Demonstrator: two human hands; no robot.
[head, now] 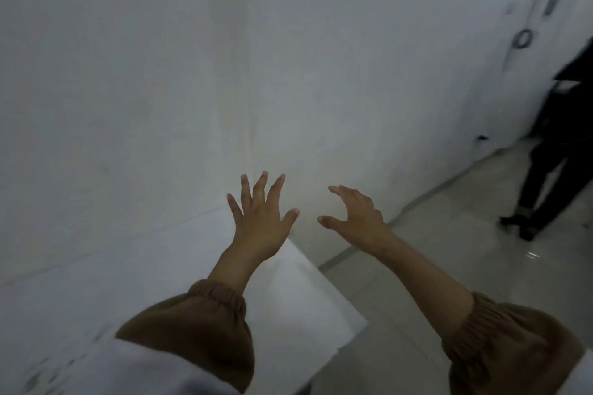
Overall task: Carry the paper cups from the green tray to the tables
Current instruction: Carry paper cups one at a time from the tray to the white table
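Both my hands are raised in front of me and hold nothing. My left hand has its fingers spread wide, above the far corner of a white table. My right hand is open with curved fingers, over the floor just right of that corner. Brown sleeves cover both forearms. No paper cup and no green tray are in view. The picture is blurred.
A white wall fills the view straight ahead. Pale tiled floor runs along the right. A person in dark clothes stands at the far right near the wall.
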